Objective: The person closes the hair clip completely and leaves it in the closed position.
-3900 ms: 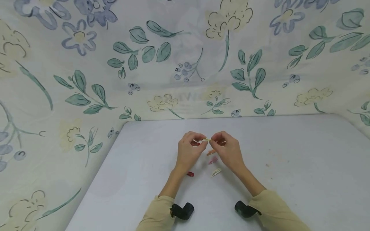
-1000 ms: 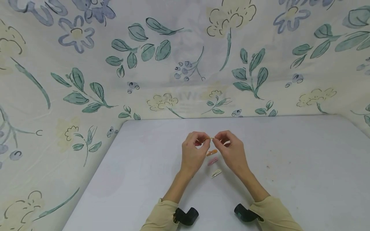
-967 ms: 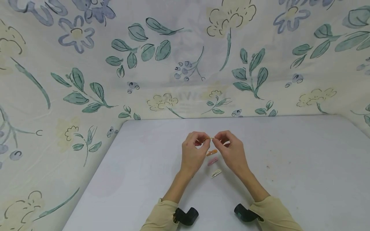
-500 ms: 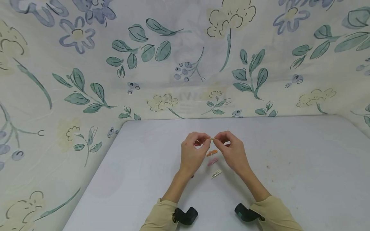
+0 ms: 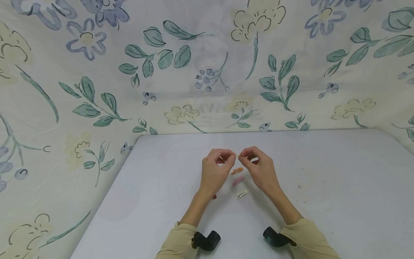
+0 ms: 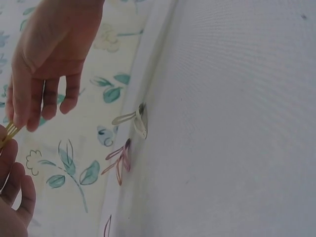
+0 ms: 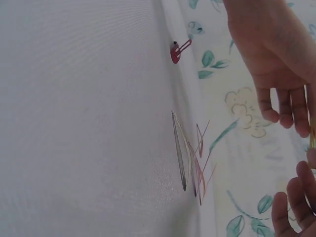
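My left hand (image 5: 213,172) and right hand (image 5: 262,172) meet above the far half of the table. Between their thumbs and fingertips they pinch a slim yellow snap hair clip (image 5: 237,155), one end in each hand. The left wrist view shows the yellow clip's (image 6: 12,129) thin prongs between the fingers. Below the hands lie an orange hair clip (image 5: 237,171), a pink hair clip (image 5: 238,181) and a cream hair clip (image 5: 242,194). A red hair clip (image 5: 214,197) is mostly hidden by the left forearm. Another red piece (image 5: 220,160) shows behind the left fingers.
The white table (image 5: 339,187) ends at the back against a flower-patterned cloth (image 5: 207,115). Small brownish specks (image 5: 299,187) lie on its right side. Black wrist cameras (image 5: 207,241) stick out from both sleeves.
Since the oldest frame, both hands have shifted slightly right, and the left forearm covers more of the near red clip. In the last second they barely move; the yellow clip's visible part varies slightly.
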`<action>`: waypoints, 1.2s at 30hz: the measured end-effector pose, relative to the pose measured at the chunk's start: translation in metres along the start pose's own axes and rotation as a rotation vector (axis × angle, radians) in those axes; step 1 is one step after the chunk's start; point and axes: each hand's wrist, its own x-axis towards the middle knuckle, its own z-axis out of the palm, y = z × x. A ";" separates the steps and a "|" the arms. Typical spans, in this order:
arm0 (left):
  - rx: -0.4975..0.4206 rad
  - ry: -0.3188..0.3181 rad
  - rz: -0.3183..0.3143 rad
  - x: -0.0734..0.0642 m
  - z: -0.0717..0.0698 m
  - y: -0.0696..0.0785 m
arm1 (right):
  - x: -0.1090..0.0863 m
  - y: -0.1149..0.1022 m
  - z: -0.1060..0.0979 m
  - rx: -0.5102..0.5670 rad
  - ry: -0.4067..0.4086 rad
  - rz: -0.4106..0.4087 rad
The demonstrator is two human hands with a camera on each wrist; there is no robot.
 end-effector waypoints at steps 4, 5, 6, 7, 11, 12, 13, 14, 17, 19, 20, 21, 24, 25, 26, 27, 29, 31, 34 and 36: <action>0.025 -0.007 0.007 0.001 -0.003 -0.001 | 0.001 0.001 0.000 0.008 -0.012 -0.010; 0.031 -0.009 0.010 0.002 -0.004 -0.001 | 0.001 0.001 0.000 0.007 -0.016 -0.010; 0.034 -0.010 0.014 0.002 -0.005 -0.001 | 0.001 0.001 0.000 0.004 -0.021 -0.010; 0.038 -0.013 0.017 0.003 -0.006 -0.001 | 0.001 0.000 0.000 -0.001 -0.024 -0.008; 0.048 -0.023 0.019 0.005 -0.009 -0.001 | 0.002 0.000 0.000 -0.010 -0.049 0.003; 0.050 -0.026 0.014 0.005 -0.010 -0.001 | 0.002 -0.001 0.000 -0.010 -0.059 0.005; 0.052 -0.031 0.009 0.005 -0.011 -0.001 | 0.002 -0.001 0.000 -0.009 -0.068 0.005; 0.054 -0.035 0.002 0.006 -0.012 -0.001 | 0.002 -0.001 0.000 -0.006 -0.077 0.006; 0.045 -0.049 -0.016 0.007 -0.014 -0.001 | 0.003 -0.002 -0.001 0.015 -0.100 0.012; 0.032 -0.058 -0.023 0.007 -0.015 -0.001 | 0.003 -0.003 -0.002 0.031 -0.107 0.017; 0.026 -0.061 -0.027 0.007 -0.015 -0.001 | 0.004 -0.003 -0.003 0.038 -0.111 0.019; 0.020 -0.065 -0.032 0.006 -0.016 -0.001 | 0.004 -0.003 -0.003 0.043 -0.113 0.020; 0.014 -0.081 -0.048 0.006 -0.018 0.000 | 0.003 -0.002 -0.004 0.048 -0.125 0.010; 0.018 -0.087 -0.053 0.006 -0.019 0.000 | 0.003 -0.002 -0.004 0.047 -0.129 0.005; 0.025 -0.093 -0.058 0.006 -0.020 0.000 | 0.003 -0.002 -0.004 0.043 -0.133 -0.002; 0.035 -0.100 -0.058 0.006 -0.021 0.000 | 0.003 -0.001 -0.004 0.037 -0.134 -0.010; 0.059 -0.119 -0.058 0.006 -0.022 0.001 | 0.003 0.000 -0.004 0.015 -0.132 -0.025; 0.086 -0.138 -0.051 0.007 -0.023 0.000 | 0.003 0.000 -0.003 -0.012 -0.125 -0.042; 0.125 -0.163 -0.039 0.008 -0.024 -0.001 | 0.004 0.001 -0.002 -0.056 -0.118 -0.068; 0.154 -0.173 -0.029 0.008 -0.025 -0.002 | 0.006 0.000 0.000 -0.079 -0.121 -0.089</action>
